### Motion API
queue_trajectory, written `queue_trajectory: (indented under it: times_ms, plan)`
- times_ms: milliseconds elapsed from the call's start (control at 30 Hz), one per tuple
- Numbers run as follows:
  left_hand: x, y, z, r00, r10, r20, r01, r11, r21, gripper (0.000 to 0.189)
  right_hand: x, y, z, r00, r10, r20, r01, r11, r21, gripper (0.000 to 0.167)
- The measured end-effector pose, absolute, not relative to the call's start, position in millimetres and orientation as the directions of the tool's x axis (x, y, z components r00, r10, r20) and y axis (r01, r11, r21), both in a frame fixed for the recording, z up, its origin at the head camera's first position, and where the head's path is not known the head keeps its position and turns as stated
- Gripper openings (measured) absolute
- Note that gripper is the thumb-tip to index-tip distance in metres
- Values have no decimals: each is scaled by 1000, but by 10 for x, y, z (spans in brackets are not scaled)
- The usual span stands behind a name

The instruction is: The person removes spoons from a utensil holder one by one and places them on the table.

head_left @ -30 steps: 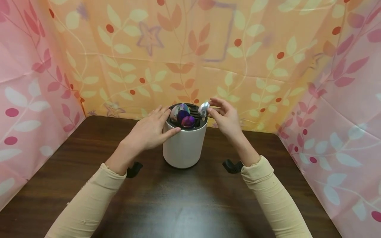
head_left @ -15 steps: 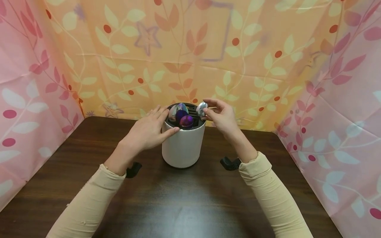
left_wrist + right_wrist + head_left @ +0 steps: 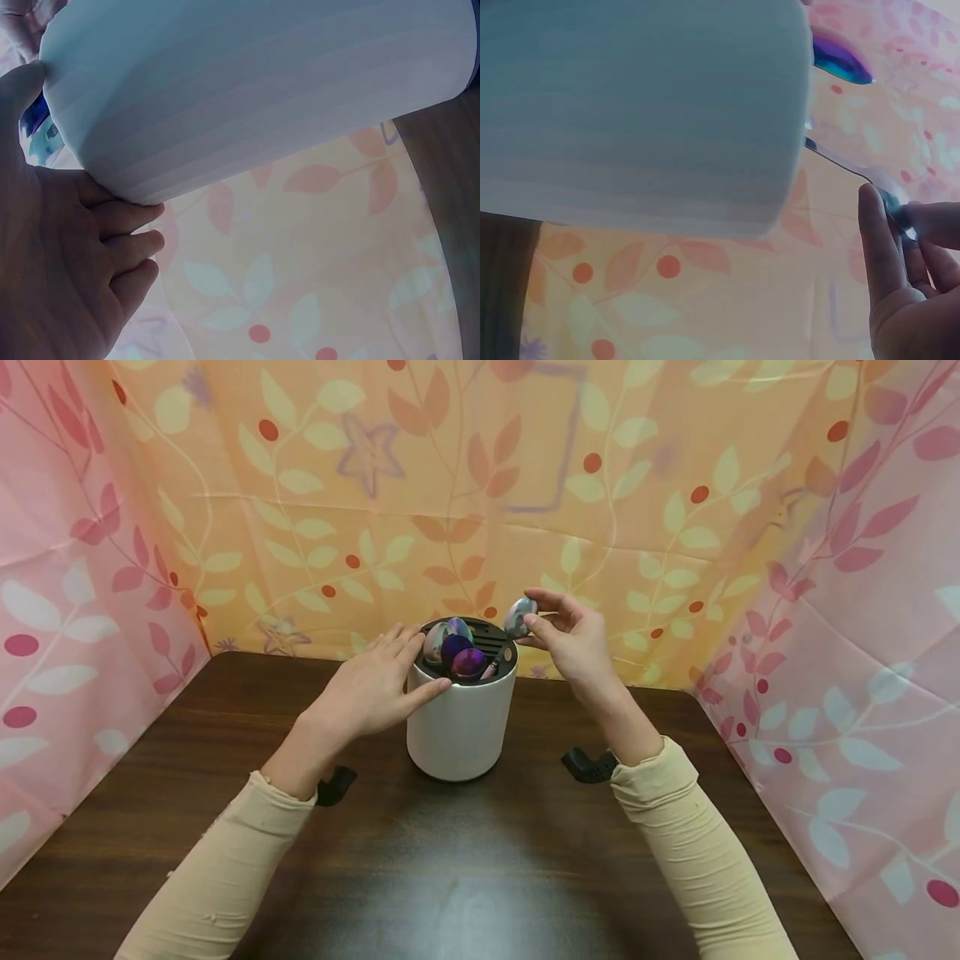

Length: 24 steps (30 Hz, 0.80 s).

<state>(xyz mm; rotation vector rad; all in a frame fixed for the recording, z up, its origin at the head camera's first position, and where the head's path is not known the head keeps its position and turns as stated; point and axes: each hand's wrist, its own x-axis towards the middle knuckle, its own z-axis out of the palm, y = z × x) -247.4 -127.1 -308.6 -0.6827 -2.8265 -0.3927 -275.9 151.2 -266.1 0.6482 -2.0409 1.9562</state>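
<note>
A white round cutlery holder point(image 3: 453, 735) with a slotted black top point(image 3: 480, 631) stands upright on the table. My right hand point(image 3: 577, 647) pinches the bowl of a silver spoon point(image 3: 520, 617) between thumb and fingers, above the right rim. In the right wrist view, the thin neck of that spoon point(image 3: 844, 163) runs down behind the holder's edge, where the rest is hidden. My left hand point(image 3: 367, 689) rests along the holder's left side, thumb at the front rim, fingers stretched toward the back. A purple spoon point(image 3: 469, 664), a dark blue spoon point(image 3: 455, 648) and shiny pale ones stick up from the top.
The brown wooden table point(image 3: 442, 877) spreads out in front of the holder. Orange patterned cloth point(image 3: 465, 485) hangs behind it, with pink cloth point(image 3: 877, 635) at both sides. Black mounts point(image 3: 337, 786) sit under the wrists.
My right hand has risen slightly and moved right, turning the spoon's bowl. More of the black top shows at the right rim. The left hand stays on the holder.
</note>
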Motion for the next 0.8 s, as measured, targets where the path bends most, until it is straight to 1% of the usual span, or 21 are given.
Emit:
queue_trajectory:
  times_ms: [367,533,733,800]
  plan:
    - [-2479,-1278,-3097,-865,424,269,480,855,198,96,-2630,1631,-2462,-834,-74,547,-542,-81,-837,37]
    - [-2485,-1275,-3089,-864,426,270,482,854,195,97,-2575,1713,-2369,-802,-24,597,-593,-97,-799,35]
    - [-2497,-1265,-3092,-864,425,269,482,853,201,97,-2485,1841,-2272,-767,51,639,-637,-183,-749,32]
    - [-2497,-1266,-3100,-864,425,268,482,852,204,97,-2453,1873,-2252,-751,73,657,-657,-191,-729,32]
